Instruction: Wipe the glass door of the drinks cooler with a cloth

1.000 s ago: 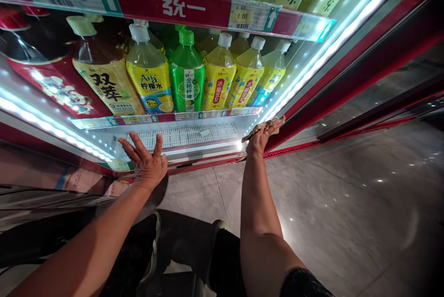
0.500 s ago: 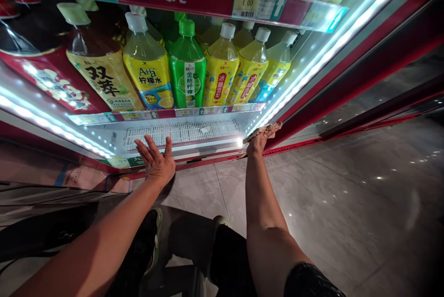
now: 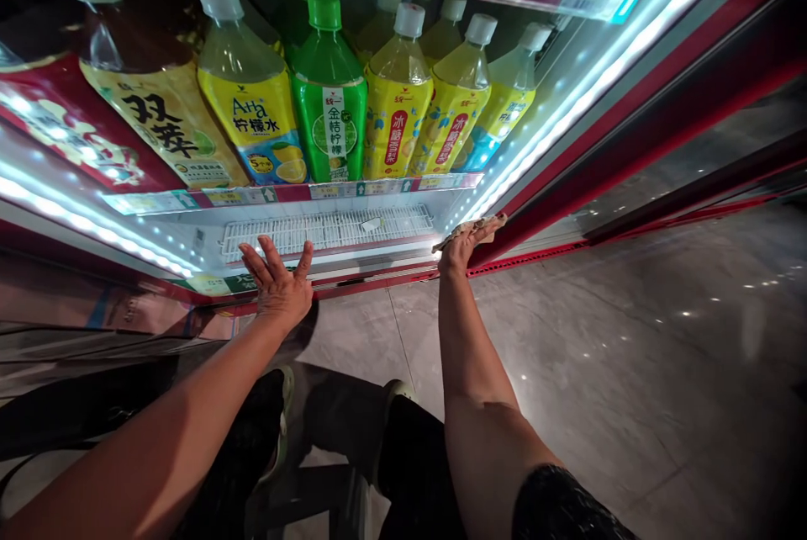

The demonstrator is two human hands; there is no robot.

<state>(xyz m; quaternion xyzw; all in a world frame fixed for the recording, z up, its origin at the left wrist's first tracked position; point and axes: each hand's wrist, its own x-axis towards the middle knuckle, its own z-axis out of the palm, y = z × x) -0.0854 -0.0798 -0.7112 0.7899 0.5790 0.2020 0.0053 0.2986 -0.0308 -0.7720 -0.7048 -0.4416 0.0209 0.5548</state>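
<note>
My left hand (image 3: 281, 281) is open, its fingers spread over the bottom front edge of a lit drinks fridge. It holds nothing. Under my right hand (image 3: 459, 254) is a crumpled, dirty beige cloth (image 3: 480, 229), gripped and pressed at the lower right corner of the fridge frame, beside the bright light strip (image 3: 535, 132). Part of the cloth is hidden by the hand. Between and behind the hands lies a white wire grille (image 3: 328, 229) on the fridge floor, with a small pale piece (image 3: 371, 225) on it.
Above the grille, a shelf holds several bottles, among them a green one (image 3: 329, 111) and a yellow-labelled one (image 3: 399, 115). The red door (image 3: 630, 136) stands to the right. Below are grey floor tiles (image 3: 605, 355), my legs, and a dark stool-like frame (image 3: 344, 485).
The view has shifted slightly, so the bottles sit higher and larger. My right hand and the cloth have hardly moved along the frame corner. My left hand stays spread.
</note>
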